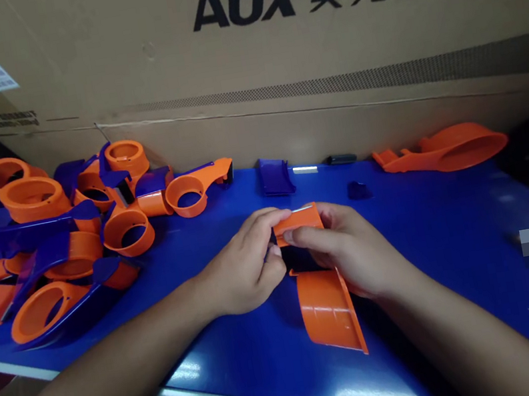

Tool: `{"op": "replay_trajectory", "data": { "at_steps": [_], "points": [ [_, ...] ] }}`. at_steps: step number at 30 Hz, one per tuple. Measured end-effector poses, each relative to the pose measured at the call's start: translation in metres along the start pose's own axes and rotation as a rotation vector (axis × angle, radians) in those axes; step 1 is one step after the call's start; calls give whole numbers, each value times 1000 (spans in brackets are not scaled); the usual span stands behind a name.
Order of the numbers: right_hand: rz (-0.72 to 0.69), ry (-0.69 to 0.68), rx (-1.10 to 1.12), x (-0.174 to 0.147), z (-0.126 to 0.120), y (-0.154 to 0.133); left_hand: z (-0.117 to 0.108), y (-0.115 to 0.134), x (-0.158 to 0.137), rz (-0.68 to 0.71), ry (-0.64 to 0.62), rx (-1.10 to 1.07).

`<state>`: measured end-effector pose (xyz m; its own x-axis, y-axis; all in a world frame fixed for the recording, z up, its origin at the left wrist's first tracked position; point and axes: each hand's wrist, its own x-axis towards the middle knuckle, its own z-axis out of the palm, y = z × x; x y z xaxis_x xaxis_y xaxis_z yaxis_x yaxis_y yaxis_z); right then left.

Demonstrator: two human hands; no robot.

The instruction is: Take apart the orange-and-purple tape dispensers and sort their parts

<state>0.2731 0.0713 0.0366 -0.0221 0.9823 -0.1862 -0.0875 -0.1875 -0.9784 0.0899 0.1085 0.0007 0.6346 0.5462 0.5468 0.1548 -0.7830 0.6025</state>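
In the middle of the head view, my right hand (353, 244) grips an orange plastic tape dispenser part (328, 305), its thumb lying across the narrow end. The wide round hub of that part hangs down below my hand, above the blue tabletop. My left hand (247, 261) is closed at the same narrow end, with its index finger along the top edge. A thin silvery strip (303, 208) shows on this edge beside that fingertip. My fingers hide much of the narrow end.
Orange and blue tape dispensers (36, 199) are heaped on the left of the blue table (440, 277). A blue curved piece (275, 177), a dark piece (359, 190) and an orange dispenser part (454, 149) lie at the back. Behind stands a large cardboard box (144, 56).
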Motion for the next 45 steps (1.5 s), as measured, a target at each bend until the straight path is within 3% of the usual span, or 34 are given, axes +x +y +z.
{"op": "replay_trajectory", "data": {
  "at_steps": [12, 33, 45],
  "points": [
    [11, 22, -46, -4, 2, -2, 3, 2, 1, -14, 38, -68],
    [-63, 91, -351, -8, 5, -2, 9, 6, -3, -22, -50, -60],
    [-48, 27, -101, -2, 1, -1, 3, 0, -2, -27, -23, -82]
  ]
}}
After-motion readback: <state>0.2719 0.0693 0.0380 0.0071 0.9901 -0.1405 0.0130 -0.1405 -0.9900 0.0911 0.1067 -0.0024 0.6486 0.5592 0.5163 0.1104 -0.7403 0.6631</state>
